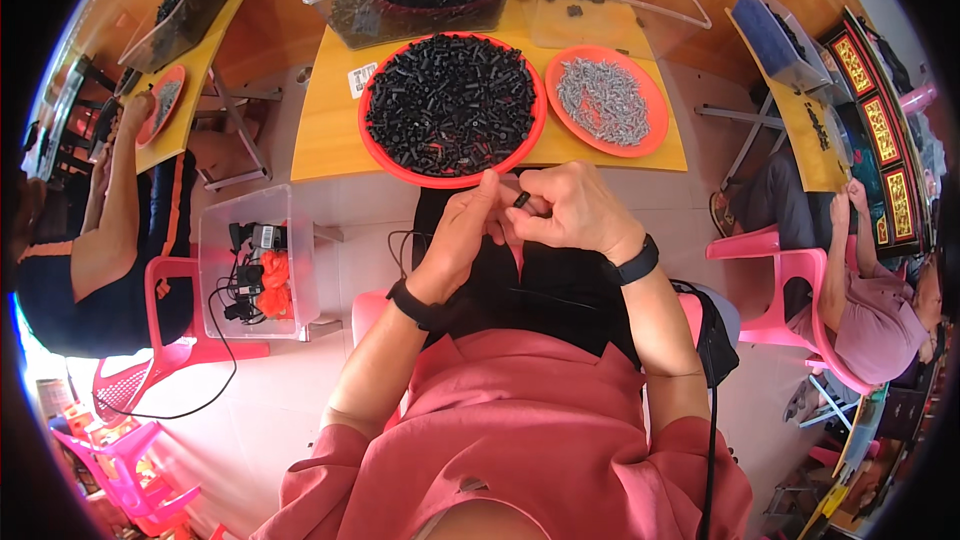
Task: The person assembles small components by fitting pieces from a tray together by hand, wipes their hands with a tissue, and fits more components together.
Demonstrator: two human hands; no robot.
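Close together above my lap, both hands meet just in front of the table edge. My right hand (582,208) is closed, with a small black plastic part (521,199) pinched at its thumb and bent fingers. My left hand (468,228) is closed too, its fingertips against the right hand's; what it holds is hidden. Just beyond them, a red round tray (366,148) is heaped with short black plastic parts (450,100). To its right, an orange-red plate (640,142) carries many small silvery metal pieces (600,98).
Clear plastic bins (420,25) of black parts stand at the table's (320,140) back. Left on the floor is a clear bin (215,280) with chargers, cables and an orange bag. People sit at side tables left and right. Pink chairs (775,250) and a trailing cable (215,395) flank me.
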